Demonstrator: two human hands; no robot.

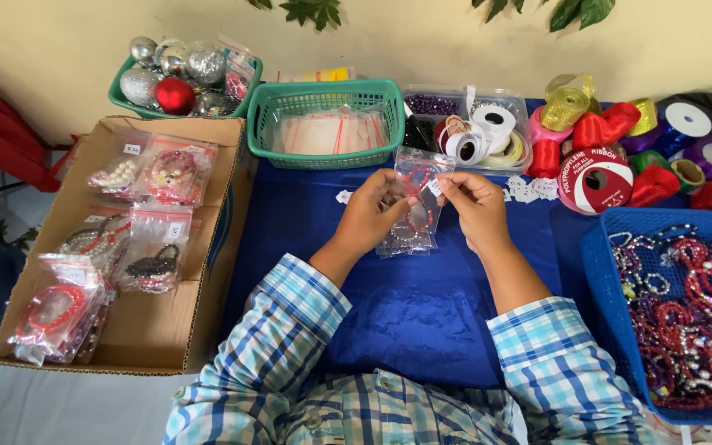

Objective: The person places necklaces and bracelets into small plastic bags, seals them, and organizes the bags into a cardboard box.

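Both hands hold a small clear plastic bag [412,216] with a red-and-silver beaded bracelet inside, over the blue tablecloth [422,313]. My left hand [368,216] grips the bag's left side. My right hand [475,208] pinches the bag's upper right corner, where a small white sticker [433,188] sits between thumb and finger. Blue plaid sleeves cover both forearms.
A cardboard box [162,325] at left holds several bagged bracelets. A blue basket [595,272] at right is full of loose beaded bracelets. Behind stand a green basket [327,95] of empty bags, a clear tub [471,107] with tape rolls, ribbon spools [595,177], and a basket of ornaments [176,78].
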